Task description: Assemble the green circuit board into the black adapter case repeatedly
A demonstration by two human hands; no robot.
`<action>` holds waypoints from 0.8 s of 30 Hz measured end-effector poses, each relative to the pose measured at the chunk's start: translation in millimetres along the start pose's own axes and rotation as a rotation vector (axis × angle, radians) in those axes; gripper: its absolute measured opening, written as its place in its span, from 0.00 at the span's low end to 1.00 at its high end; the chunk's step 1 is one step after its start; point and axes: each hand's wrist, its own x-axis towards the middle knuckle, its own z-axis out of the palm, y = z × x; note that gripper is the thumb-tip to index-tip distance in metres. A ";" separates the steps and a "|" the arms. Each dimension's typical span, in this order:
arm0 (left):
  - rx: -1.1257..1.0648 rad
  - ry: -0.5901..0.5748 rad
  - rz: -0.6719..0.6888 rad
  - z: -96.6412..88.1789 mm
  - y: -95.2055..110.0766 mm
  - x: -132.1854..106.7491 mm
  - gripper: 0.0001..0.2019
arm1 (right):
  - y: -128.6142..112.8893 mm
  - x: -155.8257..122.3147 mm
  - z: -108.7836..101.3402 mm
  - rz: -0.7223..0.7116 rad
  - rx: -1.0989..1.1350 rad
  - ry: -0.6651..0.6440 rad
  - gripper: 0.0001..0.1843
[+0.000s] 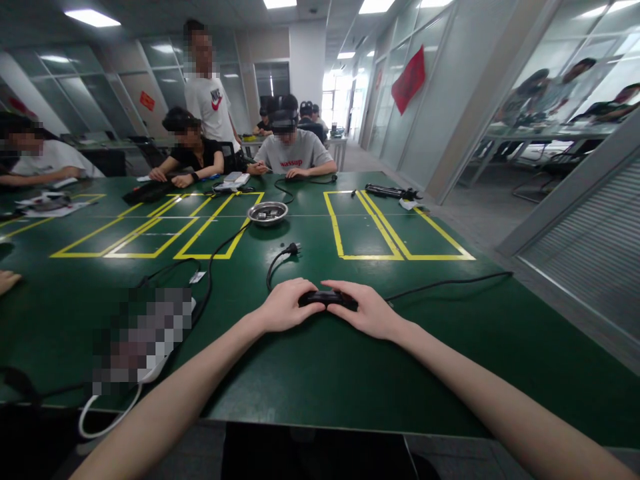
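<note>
A small black device [326,298] lies on the green table [320,373] in front of me. My left hand [286,307] grips its left end with curled fingers. My right hand [364,309] covers its right end, fingers wrapped over it. A black cable [450,282] runs from the device off to the right. Another black cable with a plug [291,249] lies just beyond my hands.
A metal bowl [268,213] sits mid-table among yellow taped rectangles [385,230]. A blurred object with a white cord [107,417] lies at my left. A black tool [390,192] rests far right. Several people sit across the table; one stands.
</note>
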 end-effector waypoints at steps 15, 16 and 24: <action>0.070 0.215 0.180 3.6 -14.0 -3.1 0.23 | 71.2 6.2 -39.9 0.311 0.084 0.377 0.29; 0.062 0.179 0.184 4.5 -14.1 -3.1 0.21 | 81.1 6.3 -50.1 0.394 0.082 0.479 0.30; 0.020 0.064 0.183 8.0 -11.9 -2.8 0.15 | 127.3 -12.7 -94.6 0.608 -0.158 0.991 0.33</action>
